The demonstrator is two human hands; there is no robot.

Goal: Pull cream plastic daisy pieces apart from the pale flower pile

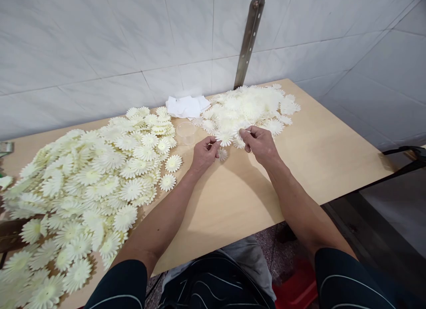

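Observation:
My left hand is curled in a pinch over the wooden table, its fingertips closed on a small cream-white flower piece at the near edge of the right pile. My right hand is also pinched, fingers pressed together on the petals of another white flower piece at the same edge. That right pile of white flower pieces lies just beyond both hands. A much larger spread of finished-looking daisy flowers covers the table's left side.
A clear plastic cup stands between the two piles, with crumpled white paper behind it against the tiled wall. A metal bracket runs up the wall. Bare table lies in front of my hands. A red stool sits below.

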